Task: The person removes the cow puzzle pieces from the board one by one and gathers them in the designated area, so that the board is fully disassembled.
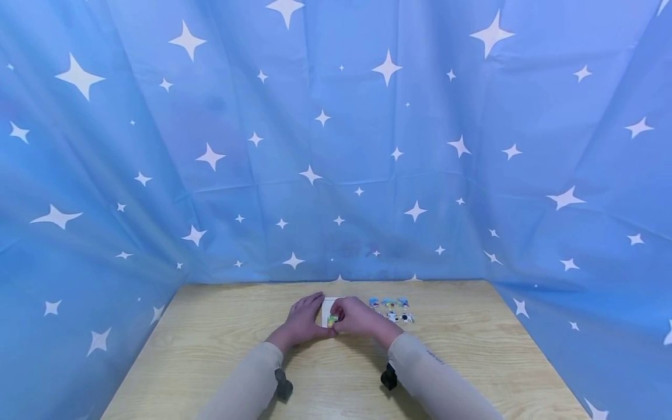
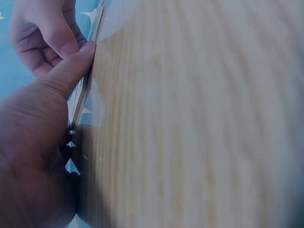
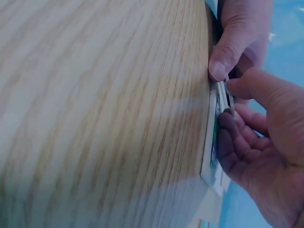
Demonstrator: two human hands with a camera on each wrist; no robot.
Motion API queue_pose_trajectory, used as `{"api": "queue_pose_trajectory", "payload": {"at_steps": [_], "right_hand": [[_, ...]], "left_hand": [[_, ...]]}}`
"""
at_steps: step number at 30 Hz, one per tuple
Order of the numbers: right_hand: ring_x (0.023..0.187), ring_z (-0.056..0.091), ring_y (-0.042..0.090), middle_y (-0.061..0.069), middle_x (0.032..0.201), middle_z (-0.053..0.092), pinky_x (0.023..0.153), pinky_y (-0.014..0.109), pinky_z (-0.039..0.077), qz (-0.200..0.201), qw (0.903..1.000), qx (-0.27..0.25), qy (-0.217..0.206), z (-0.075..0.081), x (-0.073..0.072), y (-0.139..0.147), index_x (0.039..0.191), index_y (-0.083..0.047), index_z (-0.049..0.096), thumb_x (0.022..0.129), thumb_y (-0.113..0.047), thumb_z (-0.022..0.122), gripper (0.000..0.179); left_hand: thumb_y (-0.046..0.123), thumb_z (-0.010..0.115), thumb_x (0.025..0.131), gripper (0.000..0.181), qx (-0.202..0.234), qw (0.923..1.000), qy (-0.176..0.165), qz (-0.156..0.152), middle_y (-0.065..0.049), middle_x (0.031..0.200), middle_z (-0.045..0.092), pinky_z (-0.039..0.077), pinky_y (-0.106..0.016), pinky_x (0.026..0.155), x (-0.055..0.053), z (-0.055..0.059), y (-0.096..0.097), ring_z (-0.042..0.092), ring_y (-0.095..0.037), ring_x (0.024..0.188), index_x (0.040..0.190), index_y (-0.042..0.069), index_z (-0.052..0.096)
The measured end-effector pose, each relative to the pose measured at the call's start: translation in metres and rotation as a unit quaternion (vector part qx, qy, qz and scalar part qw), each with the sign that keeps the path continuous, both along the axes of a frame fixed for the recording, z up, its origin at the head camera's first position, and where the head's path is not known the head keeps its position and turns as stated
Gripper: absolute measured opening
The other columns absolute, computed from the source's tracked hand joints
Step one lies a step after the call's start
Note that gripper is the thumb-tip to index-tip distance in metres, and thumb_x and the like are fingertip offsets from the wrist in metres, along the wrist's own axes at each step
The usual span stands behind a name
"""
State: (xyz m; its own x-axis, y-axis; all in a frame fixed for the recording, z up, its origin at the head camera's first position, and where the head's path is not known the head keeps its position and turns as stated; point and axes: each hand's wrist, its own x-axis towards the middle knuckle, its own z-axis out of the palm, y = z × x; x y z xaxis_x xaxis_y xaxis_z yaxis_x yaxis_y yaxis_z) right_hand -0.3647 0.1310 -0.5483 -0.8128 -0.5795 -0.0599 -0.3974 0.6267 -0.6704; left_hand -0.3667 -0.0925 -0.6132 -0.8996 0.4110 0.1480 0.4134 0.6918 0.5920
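Head view: a green-and-yellow jigsaw piece (image 1: 331, 321) is being pinched by the right hand (image 1: 357, 317) over the white puzzle tray (image 1: 327, 307) (steadied by the left hand (image 1: 305, 319), fingers extended), placement seemingly under way, careful alignment apparently called for next.

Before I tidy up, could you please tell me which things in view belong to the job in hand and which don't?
Belongs to the job:
green-and-yellow jigsaw piece, pinched by the right hand
white puzzle board, touched by the left hand
loose jigsaw pieces, right of the board

Just surroundings:
wooden table
star-patterned blue curtain
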Motion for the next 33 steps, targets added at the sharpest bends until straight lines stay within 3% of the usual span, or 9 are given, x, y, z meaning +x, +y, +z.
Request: {"api": "queue_pose_trajectory", "payload": {"at_steps": [15,23,33], "right_hand": [[0.089,0.067,0.010,0.001,0.103,0.069,0.081,0.032,0.061,-0.006,0.9984,-0.045,0.034,-0.004,0.007,0.011,0.121,-0.008,0.071,0.098,-0.012,0.083,0.026],[0.092,0.065,0.010,-0.001,0.105,0.067,0.083,0.031,0.060,-0.008,0.9967,-0.053,0.061,-0.008,0.015,0.017,0.124,-0.008,0.071,0.096,-0.012,0.083,0.030],[0.091,0.062,0.013,0.000,0.105,0.066,0.082,0.032,0.058,-0.009,0.9966,-0.051,0.064,-0.004,0.022,0.035,0.126,-0.007,0.072,0.098,-0.014,0.082,0.030]], "left_hand": [[0.065,0.090,0.084,0.118,0.002,0.9999,-0.009,-0.004,-0.015,0.176,0.038,0.021,-0.067,0.131,0.000,0.003,-0.001,0.031,-0.044,0.162,0.170,0.001,0.041],[0.061,0.091,0.085,0.115,0.001,1.0000,-0.009,-0.001,-0.016,0.176,0.039,0.022,-0.067,0.131,0.000,0.003,0.000,0.032,-0.045,0.161,0.169,0.001,0.041],[0.065,0.091,0.082,0.119,-0.005,1.0000,-0.005,0.004,-0.014,0.176,0.038,0.023,-0.066,0.131,-0.001,0.002,0.000,0.032,-0.043,0.162,0.170,0.003,0.041]]}}
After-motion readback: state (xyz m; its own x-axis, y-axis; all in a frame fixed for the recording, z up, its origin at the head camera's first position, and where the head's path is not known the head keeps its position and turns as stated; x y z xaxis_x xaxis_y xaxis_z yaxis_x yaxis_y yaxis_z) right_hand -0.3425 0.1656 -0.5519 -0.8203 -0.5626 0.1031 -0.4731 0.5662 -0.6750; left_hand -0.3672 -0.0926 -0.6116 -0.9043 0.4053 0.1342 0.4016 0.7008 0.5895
